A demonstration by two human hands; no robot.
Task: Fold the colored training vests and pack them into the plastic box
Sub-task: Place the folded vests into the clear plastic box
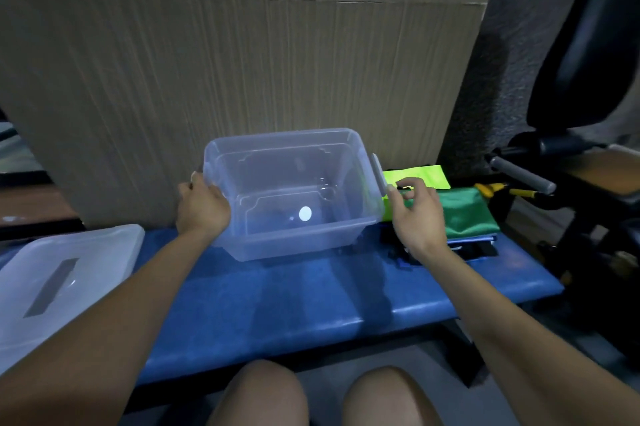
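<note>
Looking at where things stand, packing hasn't really started: the plastic box [294, 190] sits on the blue bench [311, 294] with nothing in it, just a small white round spot on its floor, maybe a sticker or a glare, hard to say. Its lid [65, 287] is off and lies at the left end of the bench, so at least the box is ready to fill. The left hand [202, 207] grips the box's left end, fingers curled over the rim by the handle. The right hand [415, 214] is just beside the right handle [377, 174], fingers loosely curled and apart, holding nothing as far as I can tell; whether a fingertip touches the handle I can't make out. The vests are all stacked on the bench right next to the box on its right side: a lime vest [420, 176] at the back, a green vest [464, 214] over it nearer the front, and something blue and dark [471, 240] underneath that's too murky to read. They look flattened into a pile but I wouldn't swear they're properly folded. So my guess is the folding is mostly or wholly still ahead, and every vest still has to go in. Behind it all stands a big cardboard sheet [242, 62].
</note>
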